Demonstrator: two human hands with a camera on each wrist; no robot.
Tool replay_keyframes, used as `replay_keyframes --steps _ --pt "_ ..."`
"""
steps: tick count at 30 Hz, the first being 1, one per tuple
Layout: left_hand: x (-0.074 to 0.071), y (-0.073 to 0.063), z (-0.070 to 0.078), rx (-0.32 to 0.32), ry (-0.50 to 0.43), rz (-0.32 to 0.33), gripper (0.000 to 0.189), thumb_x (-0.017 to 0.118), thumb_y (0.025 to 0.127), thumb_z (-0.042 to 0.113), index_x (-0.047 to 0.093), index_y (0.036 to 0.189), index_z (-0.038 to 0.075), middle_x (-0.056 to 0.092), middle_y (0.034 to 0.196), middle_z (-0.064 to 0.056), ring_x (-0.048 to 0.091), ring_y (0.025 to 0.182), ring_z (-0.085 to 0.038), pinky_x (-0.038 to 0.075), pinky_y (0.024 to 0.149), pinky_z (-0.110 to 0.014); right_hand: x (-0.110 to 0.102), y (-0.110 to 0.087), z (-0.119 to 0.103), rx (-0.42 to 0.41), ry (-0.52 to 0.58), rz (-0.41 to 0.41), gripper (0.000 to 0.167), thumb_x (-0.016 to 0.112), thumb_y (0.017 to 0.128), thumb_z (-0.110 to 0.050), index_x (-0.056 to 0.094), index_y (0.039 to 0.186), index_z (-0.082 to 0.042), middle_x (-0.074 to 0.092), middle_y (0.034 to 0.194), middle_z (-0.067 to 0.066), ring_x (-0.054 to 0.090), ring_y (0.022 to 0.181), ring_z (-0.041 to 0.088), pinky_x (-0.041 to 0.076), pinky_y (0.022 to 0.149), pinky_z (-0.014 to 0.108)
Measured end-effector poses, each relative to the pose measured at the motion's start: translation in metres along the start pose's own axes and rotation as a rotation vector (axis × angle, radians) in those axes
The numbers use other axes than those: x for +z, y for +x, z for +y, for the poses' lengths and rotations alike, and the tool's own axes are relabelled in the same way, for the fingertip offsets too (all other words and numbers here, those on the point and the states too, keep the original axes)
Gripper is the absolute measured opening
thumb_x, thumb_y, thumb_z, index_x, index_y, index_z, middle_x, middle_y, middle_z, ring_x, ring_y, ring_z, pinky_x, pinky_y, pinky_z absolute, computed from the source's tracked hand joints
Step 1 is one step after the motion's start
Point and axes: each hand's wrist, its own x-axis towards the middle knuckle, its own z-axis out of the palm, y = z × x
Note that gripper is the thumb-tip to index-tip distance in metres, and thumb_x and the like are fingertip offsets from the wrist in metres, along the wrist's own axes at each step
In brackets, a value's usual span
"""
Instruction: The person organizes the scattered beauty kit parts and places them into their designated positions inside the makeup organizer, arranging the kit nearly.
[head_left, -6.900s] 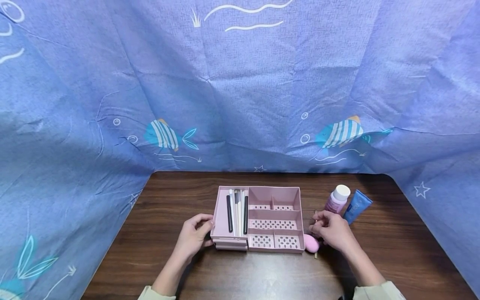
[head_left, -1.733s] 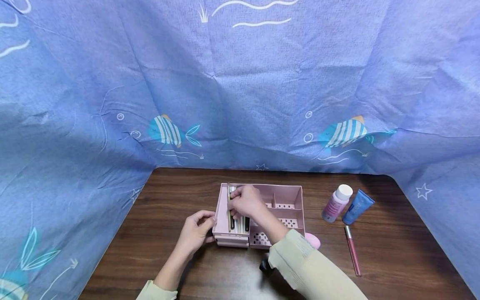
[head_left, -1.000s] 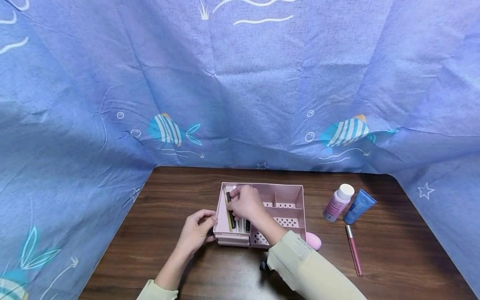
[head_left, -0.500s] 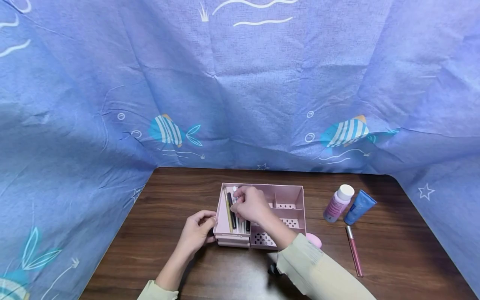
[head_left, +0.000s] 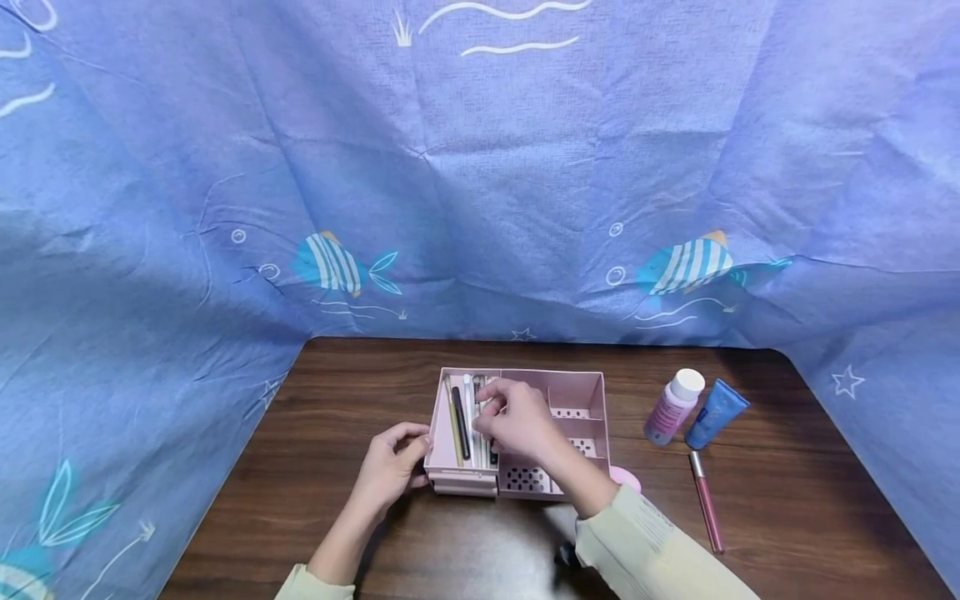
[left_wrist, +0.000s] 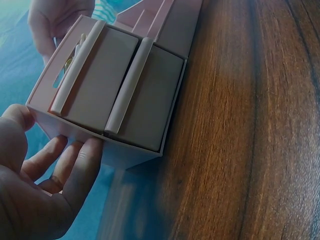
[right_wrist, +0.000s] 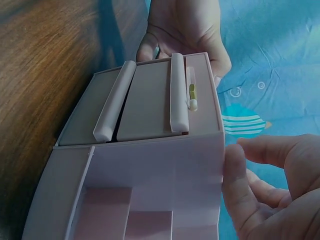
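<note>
A pink organizer [head_left: 592, 383] stands on the table, with a shallow tray on its left, two drawers under it and divided compartments on its right. In the tray lie a gold-coloured thin stick [head_left: 453, 425], a black pen-like stick [head_left: 462, 425] and several white-handled makeup brushes [head_left: 471, 417]. My left hand [head_left: 390, 467] holds the organizer's left side, its thumb at the top edge in the left wrist view. Over the brushes, my right hand [head_left: 517, 421] has its thumb and index finger loosely bent. No held thing shows between them; the right hand partly covers the brushes and compartments.
To the right stand a pink bottle [head_left: 667, 414] with a white cap and a blue tube [head_left: 716, 414]. A slim pink tube [head_left: 705, 504] with a silver end lies nearer. A pink egg-shaped sponge [head_left: 626, 478] sits against the organizer, partly behind the right sleeve [head_left: 652, 542].
My right hand came from the table's right side to the tray, where the gold-coloured stick now lies by the left wall. It has since shifted slightly right. My left hand stays put.
</note>
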Motion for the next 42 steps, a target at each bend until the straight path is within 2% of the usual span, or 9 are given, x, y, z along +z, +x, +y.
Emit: replay_keyframes --steps 11,16,25,31,38,42 --pt "0.0 0.0 -0.001 0.002 0.001 -0.01 0.023 0.066 0.096 0.009 0.069 0.115 -0.003 0.068 0.093 -0.01 0.068 0.08 -0.018 0.067 0.062 -0.039 -0.01 -0.013 0.005 -0.05 -0.025 -0.024 0.037 0.08 0.078 -0.01 0.07 0.113 -0.002 0.069 0.083 -0.002 0.063 0.071 0.013 0.058 0.065 0.026" --pt "0.0 0.0 -0.001 -0.002 -0.005 -0.009 0.024 0.067 0.095 0.009 0.069 0.117 -0.002 0.069 0.095 -0.011 0.068 0.081 -0.019 0.067 0.064 -0.04 -0.016 -0.018 0.012 -0.061 -0.024 -0.03 0.036 0.08 0.078 -0.01 0.07 0.112 -0.003 0.07 0.085 -0.002 0.064 0.073 0.012 0.058 0.07 0.024" --pt "-0.001 0.0 0.0 -0.005 -0.001 -0.014 0.025 0.067 0.096 0.011 0.069 0.118 -0.001 0.069 0.098 -0.013 0.069 0.081 -0.02 0.067 0.065 -0.041 -0.038 -0.031 0.026 -0.017 -0.008 0.02 0.036 0.083 0.078 -0.009 0.071 0.112 -0.005 0.07 0.091 0.002 0.065 0.077 0.014 0.059 0.064 0.025" --pt "-0.001 0.0 -0.001 -0.001 -0.001 -0.005 0.025 0.067 0.096 0.01 0.069 0.118 -0.001 0.069 0.096 -0.012 0.069 0.08 -0.019 0.067 0.064 -0.04 -0.05 -0.04 0.04 0.009 0.053 0.03 0.035 0.081 0.08 -0.006 0.07 0.113 -0.002 0.068 0.091 0.007 0.063 0.071 0.017 0.063 0.055 0.035" --pt "0.0 0.0 -0.002 0.008 -0.003 -0.012 0.024 0.067 0.096 0.01 0.069 0.117 -0.002 0.068 0.096 -0.013 0.068 0.08 -0.02 0.067 0.065 -0.042 -0.066 -0.051 0.057 0.018 -0.005 0.096 0.029 0.079 0.081 -0.003 0.071 0.11 -0.005 0.07 0.088 0.004 0.064 0.074 0.014 0.056 0.057 0.022" --pt "0.0 0.0 -0.002 0.009 -0.006 -0.017 0.024 0.067 0.096 0.01 0.069 0.117 -0.003 0.068 0.097 -0.014 0.068 0.08 -0.02 0.067 0.066 -0.042 -0.076 -0.057 0.066 0.016 0.0 0.114 0.029 0.077 0.082 -0.002 0.07 0.11 -0.003 0.07 0.089 0.006 0.064 0.075 0.013 0.056 0.058 0.021"
